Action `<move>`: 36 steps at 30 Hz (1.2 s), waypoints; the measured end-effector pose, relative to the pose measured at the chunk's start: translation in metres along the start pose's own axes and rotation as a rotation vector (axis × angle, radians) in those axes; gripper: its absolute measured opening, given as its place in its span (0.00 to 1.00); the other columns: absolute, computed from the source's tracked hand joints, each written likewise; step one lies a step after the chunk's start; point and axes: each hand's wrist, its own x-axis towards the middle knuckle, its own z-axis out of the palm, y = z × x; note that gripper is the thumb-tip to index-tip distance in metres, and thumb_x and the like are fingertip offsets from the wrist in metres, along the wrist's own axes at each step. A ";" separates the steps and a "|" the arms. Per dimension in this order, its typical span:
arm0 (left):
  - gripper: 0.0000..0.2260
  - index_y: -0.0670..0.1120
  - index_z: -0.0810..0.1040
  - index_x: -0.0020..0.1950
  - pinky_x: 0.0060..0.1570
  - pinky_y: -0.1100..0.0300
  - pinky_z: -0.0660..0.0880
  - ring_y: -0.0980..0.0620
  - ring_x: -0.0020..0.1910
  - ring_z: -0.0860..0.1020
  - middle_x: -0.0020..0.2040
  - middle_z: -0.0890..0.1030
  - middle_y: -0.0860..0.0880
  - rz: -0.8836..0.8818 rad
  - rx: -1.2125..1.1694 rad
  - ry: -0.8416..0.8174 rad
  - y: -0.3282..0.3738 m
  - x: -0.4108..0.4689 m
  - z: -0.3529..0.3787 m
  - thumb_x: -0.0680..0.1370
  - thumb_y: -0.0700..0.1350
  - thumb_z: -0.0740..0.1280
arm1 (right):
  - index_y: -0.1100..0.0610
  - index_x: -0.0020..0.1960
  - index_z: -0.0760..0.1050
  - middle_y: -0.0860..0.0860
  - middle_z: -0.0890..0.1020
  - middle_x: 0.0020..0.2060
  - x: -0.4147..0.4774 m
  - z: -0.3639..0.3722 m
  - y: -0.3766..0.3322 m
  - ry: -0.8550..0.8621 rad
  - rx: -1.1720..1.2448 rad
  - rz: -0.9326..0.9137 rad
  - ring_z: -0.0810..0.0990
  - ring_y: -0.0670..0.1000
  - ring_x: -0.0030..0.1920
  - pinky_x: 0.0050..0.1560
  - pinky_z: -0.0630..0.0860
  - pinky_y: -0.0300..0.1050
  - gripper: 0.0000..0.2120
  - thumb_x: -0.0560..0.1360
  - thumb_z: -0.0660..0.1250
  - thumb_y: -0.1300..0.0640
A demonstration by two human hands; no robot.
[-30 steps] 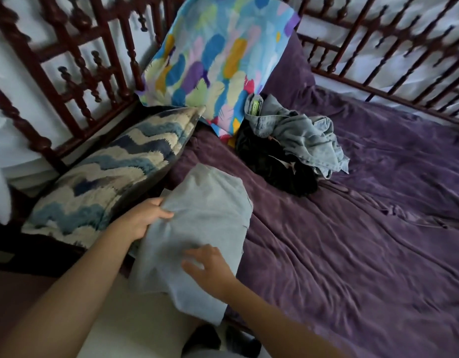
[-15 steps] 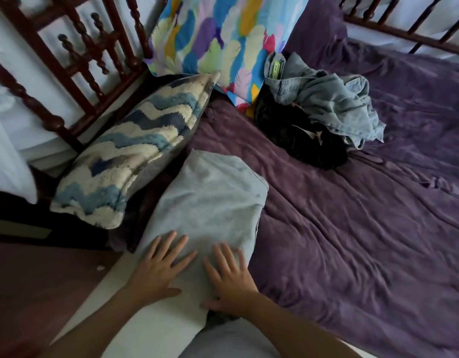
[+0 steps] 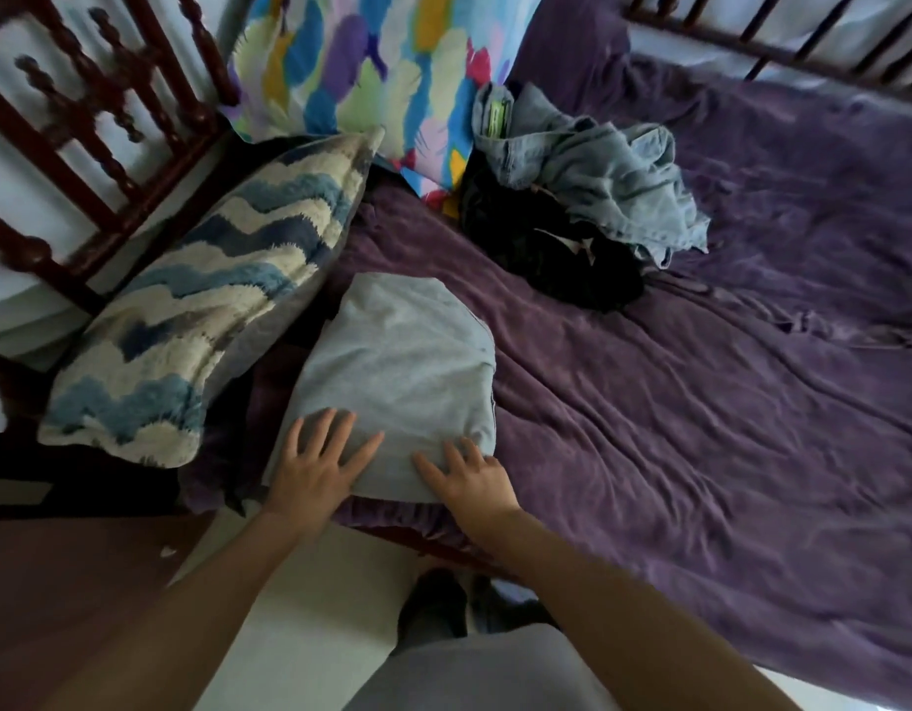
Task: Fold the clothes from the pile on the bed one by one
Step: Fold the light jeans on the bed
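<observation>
Purple bedspread (image 3: 700, 454) covered the bed before you. Your left hand (image 3: 315, 469) and right hand (image 3: 474, 479) lay flat, fingers spread, pressing the near end of 1 grey garment (image 3: 397, 372), which sat folded at the bed's near edge and looked done bar smoothing. The pile farther back was left: at least 2 items, pale denim (image 3: 608, 182) over something black (image 3: 546, 248). A zigzag cushion (image 3: 202, 310) crowded the folded piece's left side.

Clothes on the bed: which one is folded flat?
The light grey garment, pressed flat under the left hand and right hand. The pale denim piece and black garment lie crumpled together farther back.
</observation>
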 end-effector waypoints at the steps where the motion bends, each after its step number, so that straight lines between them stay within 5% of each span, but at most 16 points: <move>1: 0.37 0.50 0.67 0.65 0.51 0.38 0.74 0.37 0.54 0.80 0.55 0.81 0.38 -0.025 -0.072 -0.070 0.001 0.009 -0.004 0.59 0.51 0.78 | 0.46 0.49 0.83 0.53 0.83 0.35 0.001 -0.011 0.011 0.042 -0.005 0.006 0.83 0.53 0.35 0.22 0.75 0.39 0.33 0.43 0.82 0.51; 3: 0.49 0.49 0.67 0.65 0.49 0.39 0.75 0.37 0.53 0.80 0.54 0.80 0.37 -0.083 -0.225 -0.164 0.006 0.027 -0.020 0.47 0.54 0.83 | 0.47 0.59 0.79 0.54 0.81 0.44 0.001 -0.033 0.031 0.019 0.043 0.017 0.82 0.56 0.43 0.30 0.76 0.43 0.28 0.59 0.78 0.55; 6: 0.54 0.49 0.64 0.68 0.46 0.40 0.76 0.37 0.53 0.80 0.61 0.73 0.36 -0.017 -0.283 -0.084 0.025 0.043 -0.039 0.46 0.61 0.81 | 0.48 0.74 0.60 0.57 0.72 0.62 -0.003 -0.046 0.069 -0.006 0.123 0.071 0.72 0.59 0.62 0.48 0.74 0.53 0.26 0.77 0.58 0.60; 9: 0.64 0.51 0.49 0.77 0.45 0.40 0.77 0.34 0.52 0.80 0.61 0.70 0.35 0.107 -0.342 -0.008 0.054 0.057 -0.041 0.49 0.59 0.81 | 0.48 0.73 0.62 0.55 0.72 0.62 -0.021 -0.061 0.099 0.026 0.151 0.132 0.72 0.57 0.62 0.50 0.75 0.52 0.25 0.77 0.59 0.59; 11: 0.48 0.53 0.45 0.77 0.42 0.42 0.79 0.33 0.49 0.81 0.58 0.76 0.32 0.211 -0.296 0.090 0.073 0.074 -0.054 0.68 0.52 0.75 | 0.48 0.71 0.64 0.54 0.74 0.60 -0.043 -0.065 0.119 0.017 0.131 0.170 0.73 0.58 0.61 0.50 0.75 0.52 0.23 0.77 0.59 0.58; 13: 0.32 0.52 0.41 0.77 0.37 0.49 0.81 0.38 0.42 0.83 0.52 0.81 0.34 0.250 -0.292 0.222 0.095 0.100 -0.072 0.79 0.43 0.57 | 0.47 0.71 0.64 0.53 0.75 0.60 -0.071 -0.066 0.144 0.021 0.118 0.248 0.73 0.57 0.61 0.53 0.73 0.51 0.23 0.77 0.59 0.57; 15: 0.36 0.49 0.49 0.76 0.32 0.55 0.80 0.43 0.35 0.82 0.46 0.83 0.39 0.306 -0.319 0.249 0.118 0.131 -0.098 0.72 0.43 0.63 | 0.45 0.71 0.64 0.52 0.75 0.62 -0.104 -0.067 0.171 0.028 0.152 0.353 0.73 0.55 0.62 0.55 0.72 0.49 0.24 0.76 0.60 0.56; 18: 0.29 0.49 0.63 0.66 0.30 0.57 0.79 0.46 0.31 0.80 0.41 0.83 0.44 0.444 -0.292 0.396 0.159 0.171 -0.139 0.66 0.41 0.65 | 0.44 0.71 0.65 0.51 0.75 0.62 -0.162 -0.067 0.208 0.089 0.218 0.493 0.75 0.55 0.61 0.53 0.71 0.47 0.27 0.74 0.61 0.56; 23: 0.24 0.49 0.67 0.63 0.30 0.58 0.78 0.47 0.32 0.80 0.41 0.82 0.46 0.660 -0.256 0.574 0.255 0.201 -0.195 0.66 0.41 0.57 | 0.43 0.69 0.67 0.48 0.77 0.58 -0.271 -0.051 0.255 0.226 0.272 0.656 0.76 0.54 0.57 0.47 0.72 0.46 0.27 0.72 0.63 0.57; 31: 0.39 0.50 0.69 0.63 0.31 0.60 0.77 0.48 0.34 0.80 0.43 0.83 0.46 0.928 -0.220 0.646 0.460 0.204 -0.257 0.53 0.39 0.77 | 0.42 0.71 0.64 0.47 0.74 0.63 -0.466 0.016 0.310 0.362 0.296 0.889 0.73 0.51 0.62 0.55 0.71 0.45 0.26 0.74 0.63 0.53; 33: 0.37 0.50 0.68 0.63 0.31 0.60 0.77 0.48 0.34 0.81 0.42 0.82 0.47 0.991 -0.258 0.646 0.508 0.199 -0.267 0.56 0.39 0.75 | 0.42 0.70 0.64 0.47 0.75 0.63 -0.508 0.030 0.318 0.374 0.294 0.948 0.73 0.51 0.62 0.55 0.71 0.45 0.26 0.74 0.63 0.53; 36: 0.24 0.50 0.67 0.63 0.31 0.60 0.78 0.49 0.33 0.81 0.40 0.82 0.48 1.060 -0.313 0.660 0.570 0.194 -0.285 0.66 0.40 0.59 | 0.41 0.70 0.66 0.46 0.75 0.62 -0.563 0.045 0.329 0.386 0.294 1.039 0.73 0.51 0.61 0.54 0.71 0.42 0.25 0.74 0.62 0.53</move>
